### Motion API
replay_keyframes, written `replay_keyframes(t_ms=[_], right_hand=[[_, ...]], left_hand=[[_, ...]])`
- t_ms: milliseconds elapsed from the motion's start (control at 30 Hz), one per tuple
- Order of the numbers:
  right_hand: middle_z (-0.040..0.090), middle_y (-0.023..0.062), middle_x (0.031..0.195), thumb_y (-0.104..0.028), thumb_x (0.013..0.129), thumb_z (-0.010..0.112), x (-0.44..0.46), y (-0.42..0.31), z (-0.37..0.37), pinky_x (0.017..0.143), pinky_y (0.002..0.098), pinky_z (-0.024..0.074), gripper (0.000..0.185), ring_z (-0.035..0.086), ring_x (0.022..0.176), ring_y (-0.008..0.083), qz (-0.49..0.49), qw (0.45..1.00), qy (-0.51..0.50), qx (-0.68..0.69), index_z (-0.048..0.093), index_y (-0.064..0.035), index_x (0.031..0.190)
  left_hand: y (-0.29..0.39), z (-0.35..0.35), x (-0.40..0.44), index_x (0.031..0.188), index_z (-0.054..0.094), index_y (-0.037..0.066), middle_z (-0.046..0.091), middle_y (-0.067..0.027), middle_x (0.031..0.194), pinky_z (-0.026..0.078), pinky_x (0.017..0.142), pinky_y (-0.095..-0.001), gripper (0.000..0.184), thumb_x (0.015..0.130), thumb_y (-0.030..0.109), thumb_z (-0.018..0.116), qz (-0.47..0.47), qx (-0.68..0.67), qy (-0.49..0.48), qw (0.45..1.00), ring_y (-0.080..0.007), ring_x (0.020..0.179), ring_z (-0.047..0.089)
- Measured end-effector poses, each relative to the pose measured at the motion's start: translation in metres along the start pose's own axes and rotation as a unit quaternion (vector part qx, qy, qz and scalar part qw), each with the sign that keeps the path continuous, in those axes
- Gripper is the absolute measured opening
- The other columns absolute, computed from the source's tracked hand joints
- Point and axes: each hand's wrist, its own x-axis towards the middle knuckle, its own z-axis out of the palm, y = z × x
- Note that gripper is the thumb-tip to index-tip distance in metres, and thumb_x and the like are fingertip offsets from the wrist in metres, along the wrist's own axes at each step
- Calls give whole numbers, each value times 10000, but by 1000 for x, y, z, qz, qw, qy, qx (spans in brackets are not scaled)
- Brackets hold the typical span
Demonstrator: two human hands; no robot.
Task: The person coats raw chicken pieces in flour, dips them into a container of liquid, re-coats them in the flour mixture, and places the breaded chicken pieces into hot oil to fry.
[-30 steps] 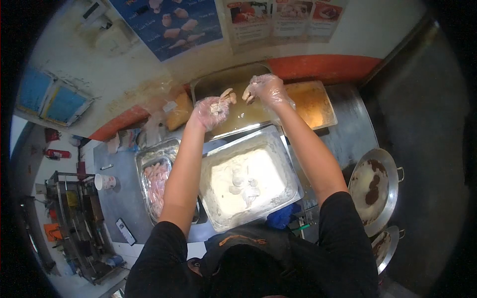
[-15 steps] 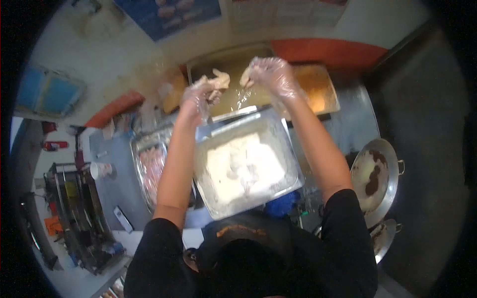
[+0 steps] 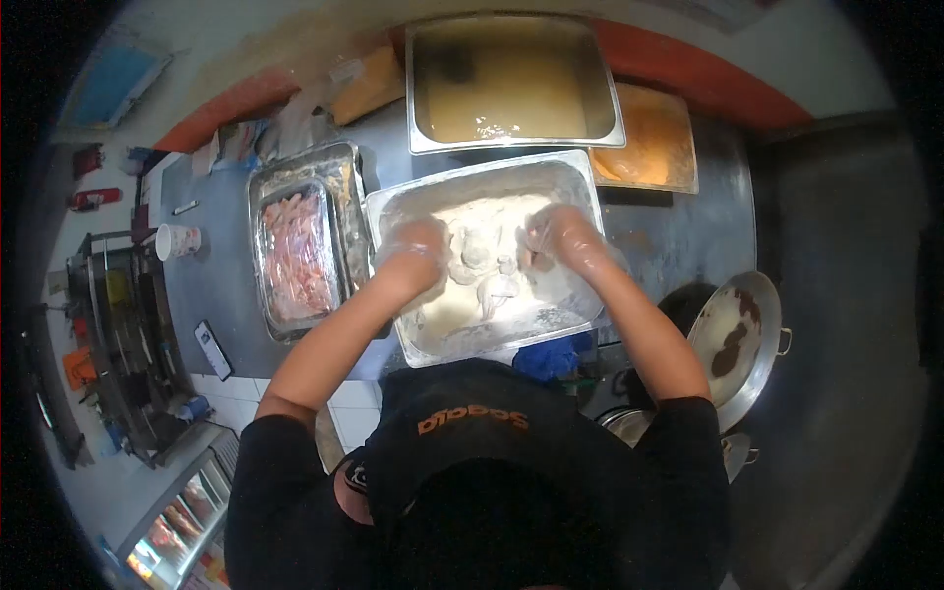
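A deep metal pan (image 3: 472, 356) of white flour (image 3: 447, 313) stands in front of me. Flour-coated chicken pieces (image 3: 497, 290) lie in its middle, between my hands. Inside the pan's left part is my left hand (image 3: 418, 244), in a clear plastic glove; blur and flour hide its fingers. My right hand (image 3: 565, 241), gloved the same way, is low over the flour on the right. Its fingers are curled inward, and what they hold, if anything, cannot be made out. Behind this pan is a second metal pan (image 3: 615, 133) with cloudy yellowish liquid (image 3: 511, 93).
To the left, a tray of raw meat (image 3: 295, 256) sits beside a paper cup (image 3: 179, 241) and a phone (image 3: 211, 349). An orange-filled tray (image 3: 644, 143) stands at the back right. A large round pan (image 3: 772, 364) is at the right, beyond the table (image 3: 713, 246).
Both hands have come down from over the liquid pan into the flour pan. The chicken pieces they held are out of their raised grip; coated pieces now lie in the flour. The view has shifted.
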Motion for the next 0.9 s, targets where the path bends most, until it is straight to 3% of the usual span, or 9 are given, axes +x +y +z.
replay_keyframes(t_ms=[100, 167, 233, 333, 400, 500, 533, 600, 900], right_hand=[[676, 136, 872, -96, 827, 553, 4, 14, 19, 760, 374, 506, 177, 652, 846, 298, -46, 961, -10, -274, 704, -74, 915], [657, 147, 969, -93, 834, 515, 17, 21, 48, 819, 388, 484, 222, 614, 967, 307, 41, 978, 82, -187, 690, -94, 969], [645, 152, 1014, -92, 833, 503, 18, 6, 53, 852, 398, 470, 239, 592, 1023, 314, 23, 985, 110, -129, 680, -107, 993], [638, 152, 1001, -97, 820, 521, 15, -16, 44, 865, 408, 461, 219, 585, 1006, 323, -160, 982, 56, -88, 668, -113, 981], [652, 153, 922, -118, 797, 562, 31, -4, 66, 827, 416, 477, 169, 611, 906, 332, -123, 978, 61, -158, 672, -88, 922], [654, 166, 895, -127, 785, 580, 34, 2, 75, 795, 413, 491, 152, 624, 869, 333, -100, 979, 94, -150, 675, -65, 886], [653, 172, 897, -125, 783, 579, 32, -1, 74, 789, 410, 495, 150, 626, 868, 333, -76, 981, 87, -157, 675, -58, 878], [652, 182, 903, -115, 775, 576, 33, -3, 72, 780, 406, 500, 153, 629, 868, 334, -59, 980, 72, -176, 675, -49, 872], [660, 173, 966, -120, 752, 593, 28, 34, 78, 817, 383, 496, 224, 631, 895, 314, -82, 985, 28, -146, 680, -45, 944]], left_hand=[[-4, 14, 26, 1039, 660, 59, 624, -205, 1081, 488, 856, -412, 298, 801, 218, 578, -7, 108, -50, 993, -335, 998, 608], [-3, 26, 32, 1100, 629, 57, 617, -196, 1117, 482, 872, -416, 338, 817, 233, 571, -29, 107, 72, 991, -339, 1011, 607], [5, 18, 25, 1142, 601, 53, 614, -188, 1134, 476, 887, -418, 366, 830, 240, 564, -17, 118, 188, 975, -346, 1016, 606], [12, 16, 5, 1107, 603, 52, 628, -168, 1092, 459, 903, -406, 316, 833, 199, 543, 40, 161, 341, 925, -340, 1024, 596], [15, 22, -4, 993, 656, 60, 655, -144, 1010, 443, 906, -382, 225, 822, 119, 521, 58, 204, 422, 882, -309, 1045, 580], [31, 9, -12, 936, 670, 35, 654, -185, 967, 470, 852, -383, 209, 809, 119, 526, 94, 32, 107, 989, -308, 978, 610], [33, 13, -11, 915, 673, 30, 653, -193, 948, 478, 833, -389, 198, 804, 120, 536, 87, 16, 87, 992, -312, 950, 618], [32, 25, 0, 874, 680, 21, 652, -209, 909, 492, 796, -400, 180, 795, 124, 555, 73, -15, 52, 996, -320, 894, 634], [23, 48, 10, 847, 668, 1, 642, -219, 829, 503, 716, -410, 179, 785, 162, 620, 99, -169, 126, 973, -354, 807, 632]])
